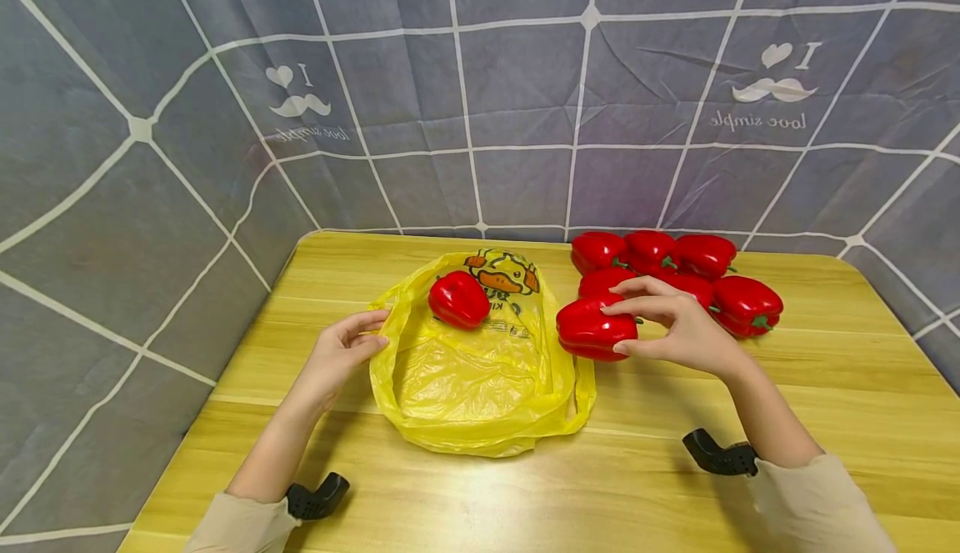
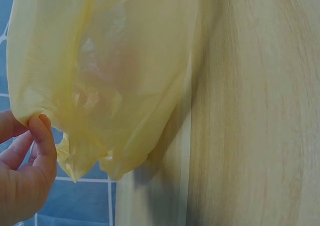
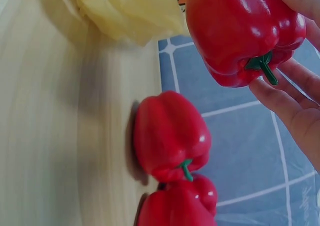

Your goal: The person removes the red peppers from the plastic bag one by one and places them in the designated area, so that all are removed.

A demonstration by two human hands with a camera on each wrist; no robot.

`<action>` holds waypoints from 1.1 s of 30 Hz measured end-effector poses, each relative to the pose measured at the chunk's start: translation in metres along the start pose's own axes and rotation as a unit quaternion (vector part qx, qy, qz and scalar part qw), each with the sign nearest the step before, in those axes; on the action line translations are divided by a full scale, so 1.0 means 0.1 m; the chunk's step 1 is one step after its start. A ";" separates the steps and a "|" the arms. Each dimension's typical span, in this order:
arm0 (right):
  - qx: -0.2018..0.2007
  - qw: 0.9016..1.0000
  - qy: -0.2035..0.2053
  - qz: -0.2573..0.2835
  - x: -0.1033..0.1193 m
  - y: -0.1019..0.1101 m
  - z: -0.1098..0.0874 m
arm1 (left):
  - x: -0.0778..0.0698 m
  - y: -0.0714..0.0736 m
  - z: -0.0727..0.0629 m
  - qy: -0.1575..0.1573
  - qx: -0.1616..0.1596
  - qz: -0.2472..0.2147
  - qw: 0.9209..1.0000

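A yellow plastic bag (image 1: 465, 378) with a duck print lies with its mouth spread wide on the table, and one red bell pepper (image 1: 459, 299) is inside it. My left hand (image 1: 341, 353) pinches the bag's left rim between thumb and fingers; the left wrist view shows the same left hand (image 2: 30, 161) at the thin film. In my right hand (image 1: 678, 328) is another red bell pepper (image 1: 596, 329), gripped by its stem end just right of the bag's rim. The right wrist view shows this held pepper (image 3: 245, 30) raised off the table, green stem toward the palm.
Several red bell peppers (image 1: 705, 254) stand grouped at the back right, partly behind my right hand. The wooden table (image 1: 450, 503) ends at a grey curtain (image 1: 525, 103) with white grid lines along the back and sides. A black wrist mount (image 1: 720, 453) sits on each forearm.
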State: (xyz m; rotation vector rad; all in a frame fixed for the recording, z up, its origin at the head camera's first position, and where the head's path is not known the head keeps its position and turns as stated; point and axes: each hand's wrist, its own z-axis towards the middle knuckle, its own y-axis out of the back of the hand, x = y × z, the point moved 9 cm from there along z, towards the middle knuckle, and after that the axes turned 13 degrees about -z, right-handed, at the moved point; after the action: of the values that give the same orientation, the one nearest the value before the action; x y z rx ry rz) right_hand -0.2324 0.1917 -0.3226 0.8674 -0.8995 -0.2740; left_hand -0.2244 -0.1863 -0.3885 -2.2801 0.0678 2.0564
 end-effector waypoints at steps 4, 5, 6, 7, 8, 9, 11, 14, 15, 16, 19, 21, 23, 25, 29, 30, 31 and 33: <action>-0.004 1.000 -0.003 0.014 -0.05 0.02 -0.06 | 0.01 0.00 0.00 0.000 0.001 0.001 1.000; -0.006 1.000 -0.004 0.012 -0.06 0.02 -0.07 | 0.01 0.00 0.00 0.000 0.002 0.001 1.000; -0.007 1.000 -0.007 0.010 -0.08 0.03 -0.09 | 0.01 0.00 0.00 0.000 0.003 0.001 1.000; -0.010 1.000 -0.009 0.006 -0.10 0.04 -0.11 | 0.01 -0.01 0.00 -0.001 0.003 0.000 1.000; -0.012 1.000 -0.012 0.002 -0.11 0.04 -0.12 | 0.01 -0.01 0.00 -0.001 0.003 -0.001 1.000; -0.014 1.000 -0.015 -0.003 -0.13 0.05 -0.14 | 0.01 -0.01 0.00 -0.002 0.003 -0.001 1.000; -0.018 1.000 -0.024 -0.010 -0.16 0.06 -0.17 | 0.01 -0.01 0.00 -0.003 0.004 -0.002 1.000; -0.020 0.999 -0.035 -0.014 -0.20 0.05 -0.21 | 0.01 -0.01 0.01 -0.003 0.004 -0.004 1.000; -0.020 0.999 -0.039 -0.012 -0.21 0.05 -0.23 | 0.02 -0.01 0.01 -0.003 0.003 -0.004 1.000; -0.020 0.999 -0.043 -0.012 -0.23 0.04 -0.24 | 0.02 0.00 0.01 -0.003 0.003 -0.004 1.000; -0.021 0.998 -0.054 -0.007 -0.28 0.03 -0.28 | 0.03 0.00 0.01 -0.004 0.002 -0.004 1.000; -0.021 0.998 -0.062 -0.004 -0.31 0.03 -0.30 | 0.03 0.00 0.02 -0.005 0.002 -0.004 1.000; -0.022 0.997 -0.070 -0.002 -0.34 0.02 -0.33 | 0.03 0.00 0.02 -0.005 0.002 -0.004 1.000; -0.021 0.997 -0.076 -0.002 -0.36 0.01 -0.35 | 0.04 0.00 0.02 -0.005 0.002 -0.004 1.000; -0.021 0.996 -0.091 -0.006 -0.43 -0.01 -0.40 | 0.03 0.01 0.02 -0.005 0.002 -0.003 1.000; -0.021 0.995 -0.095 -0.006 -0.45 -0.01 -0.41 | 0.03 0.01 0.02 -0.005 0.002 -0.003 1.000; -0.022 0.995 -0.099 -0.005 -0.46 -0.02 -0.42 | 0.03 0.01 0.02 -0.004 0.001 -0.003 1.000; -0.021 0.994 -0.107 -0.002 -0.49 -0.03 -0.44 | 0.02 0.01 0.01 -0.004 0.001 -0.003 1.000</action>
State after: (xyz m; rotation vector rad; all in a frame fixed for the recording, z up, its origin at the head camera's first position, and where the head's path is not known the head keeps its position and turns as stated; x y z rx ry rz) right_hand -0.2277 0.2407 -0.3665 0.8105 -1.0873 -0.3926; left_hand -0.2257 -0.1869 -0.3910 -2.2681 0.0618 2.0613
